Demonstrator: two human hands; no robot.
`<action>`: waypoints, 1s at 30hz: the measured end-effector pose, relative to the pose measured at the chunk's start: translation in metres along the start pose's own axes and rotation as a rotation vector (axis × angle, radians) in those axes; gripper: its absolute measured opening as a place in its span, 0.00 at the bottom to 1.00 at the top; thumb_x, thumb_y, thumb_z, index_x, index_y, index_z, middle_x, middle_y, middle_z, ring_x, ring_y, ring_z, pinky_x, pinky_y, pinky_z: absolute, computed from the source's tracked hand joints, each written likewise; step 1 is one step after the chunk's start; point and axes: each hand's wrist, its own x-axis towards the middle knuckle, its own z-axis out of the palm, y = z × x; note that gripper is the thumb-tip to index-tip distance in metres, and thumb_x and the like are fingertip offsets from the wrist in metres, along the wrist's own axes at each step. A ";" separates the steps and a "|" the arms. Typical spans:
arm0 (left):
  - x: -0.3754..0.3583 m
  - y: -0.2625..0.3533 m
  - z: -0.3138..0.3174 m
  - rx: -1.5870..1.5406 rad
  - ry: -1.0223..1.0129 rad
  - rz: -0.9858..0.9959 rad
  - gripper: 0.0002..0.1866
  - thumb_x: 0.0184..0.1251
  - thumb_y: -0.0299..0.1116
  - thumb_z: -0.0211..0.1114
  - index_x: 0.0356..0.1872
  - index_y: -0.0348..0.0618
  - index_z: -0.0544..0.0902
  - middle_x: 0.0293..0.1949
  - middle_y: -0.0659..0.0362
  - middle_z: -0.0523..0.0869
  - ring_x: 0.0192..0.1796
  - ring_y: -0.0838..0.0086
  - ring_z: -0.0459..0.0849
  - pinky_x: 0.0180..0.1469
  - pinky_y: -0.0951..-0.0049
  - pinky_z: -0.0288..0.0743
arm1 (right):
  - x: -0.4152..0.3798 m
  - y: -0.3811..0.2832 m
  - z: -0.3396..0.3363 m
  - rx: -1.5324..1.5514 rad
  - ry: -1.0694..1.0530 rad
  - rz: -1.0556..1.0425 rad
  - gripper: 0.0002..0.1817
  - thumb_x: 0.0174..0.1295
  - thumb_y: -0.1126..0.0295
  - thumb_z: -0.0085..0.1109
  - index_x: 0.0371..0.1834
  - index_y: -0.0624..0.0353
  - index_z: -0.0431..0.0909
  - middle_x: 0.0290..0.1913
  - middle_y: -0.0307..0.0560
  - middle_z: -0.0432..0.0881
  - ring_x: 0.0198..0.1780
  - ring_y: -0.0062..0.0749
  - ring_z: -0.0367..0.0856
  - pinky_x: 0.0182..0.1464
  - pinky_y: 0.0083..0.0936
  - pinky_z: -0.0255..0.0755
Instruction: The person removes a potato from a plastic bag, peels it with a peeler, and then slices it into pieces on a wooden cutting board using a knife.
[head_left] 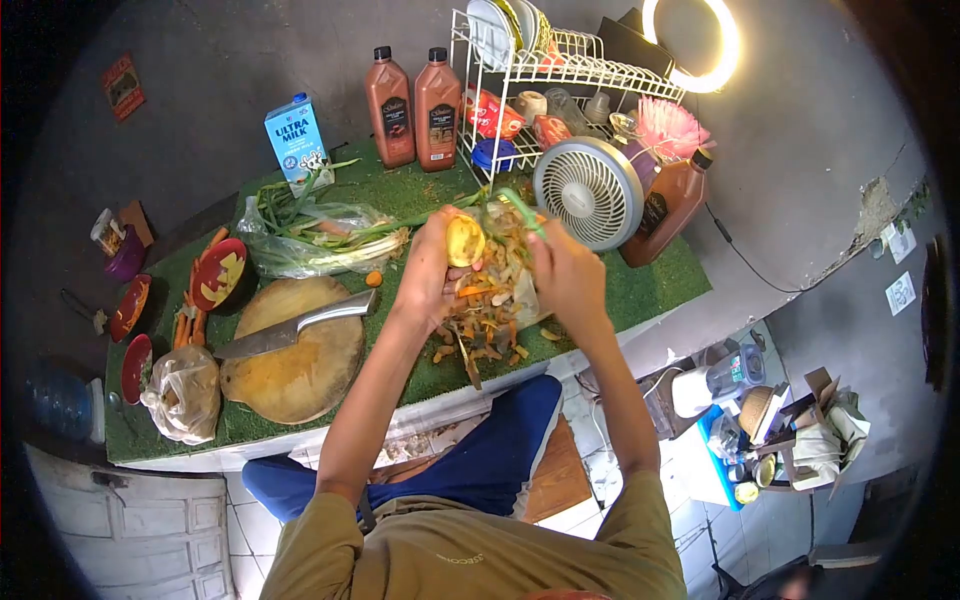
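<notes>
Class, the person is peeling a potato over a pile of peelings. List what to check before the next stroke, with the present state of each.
1. Left hand grips the potato: ok.
2. Right hand holds the green peeler: ok.
3. Blade faces away from the fingers: cannot tell.
4. Peelings lie under the hands on the green mat: ok.
5. Knife rests flat on the cutting board, apart from both hands: ok.
6. Fan stands close behind the right hand: not ok.
</notes>
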 end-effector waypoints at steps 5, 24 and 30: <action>0.009 0.001 -0.001 0.031 0.050 0.021 0.17 0.80 0.49 0.44 0.42 0.49 0.74 0.22 0.59 0.77 0.14 0.87 0.59 0.13 0.85 0.49 | -0.010 -0.017 -0.008 0.148 -0.010 -0.150 0.12 0.70 0.61 0.57 0.36 0.58 0.74 0.26 0.52 0.79 0.28 0.50 0.82 0.29 0.41 0.72; -0.009 0.008 0.007 0.005 0.113 -0.050 0.16 0.80 0.50 0.43 0.39 0.54 0.73 0.22 0.63 0.77 0.14 0.86 0.66 0.13 0.83 0.50 | 0.002 0.005 0.004 -0.044 -0.035 -0.139 0.11 0.70 0.61 0.58 0.36 0.56 0.74 0.24 0.51 0.80 0.24 0.50 0.81 0.27 0.42 0.71; 0.014 -0.005 -0.017 -0.230 -0.149 -0.093 0.21 0.75 0.53 0.44 0.40 0.47 0.75 0.28 0.59 0.81 0.17 0.83 0.67 0.13 0.83 0.52 | -0.008 -0.018 0.000 0.170 -0.023 -0.139 0.10 0.70 0.62 0.57 0.41 0.59 0.76 0.23 0.54 0.80 0.26 0.55 0.81 0.28 0.45 0.70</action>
